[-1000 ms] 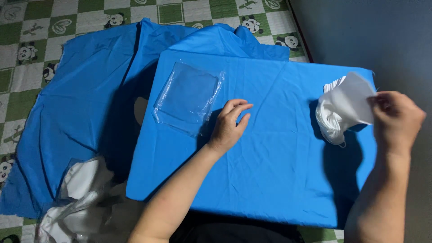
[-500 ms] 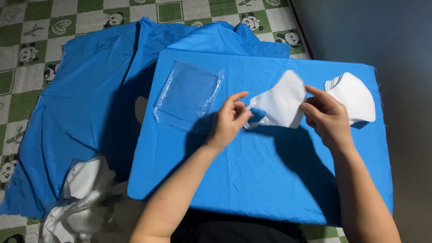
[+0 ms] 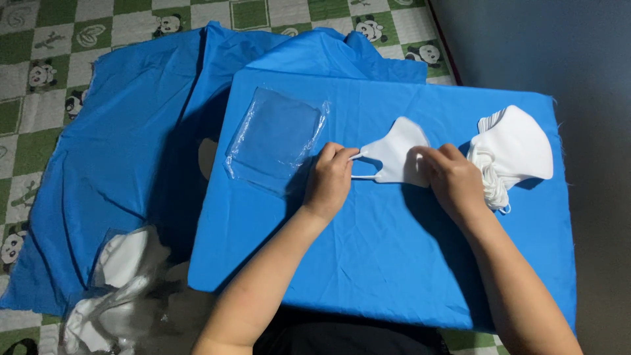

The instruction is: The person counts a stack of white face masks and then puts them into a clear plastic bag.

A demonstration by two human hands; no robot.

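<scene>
Head-camera view is showing a single white, folded fabric face mask (image 3: 399, 152) lying flat on a blue cloth-covered board (image 3: 368, 263), a little above the board's middle. Its thin white ear loop (image 3: 360, 167) is sticking out from its left end, and the left hand (image 3: 328, 181) is pinching that loop between thumb and curled fingers, knuckles facing up. The right hand (image 3: 453, 181) is pressing down on the mask's right part, fingers bent and closed over the fabric, so both hands are gripping the same mask (how much of it is hidden under the right palm cannot be told). Just beside the right hand, towards the board's right edge, a stack of white face masks (image 3: 516, 150) is resting with its ear loops hanging down in a bunch on its lower left side. To the left of the left hand, near but apart from the mask, a clear, square plastic pouch (image 3: 276, 138) is lying flat on the board's upper left part. Beyond the board, a loose blue cloth (image 3: 125, 158) is spreading over a green-and-white checked mat with panda figures (image 3: 39, 79). At the lower left, a crumpled heap of clear plastic bags with white masses inside (image 3: 121, 289) is sitting on that loose cloth.
</scene>
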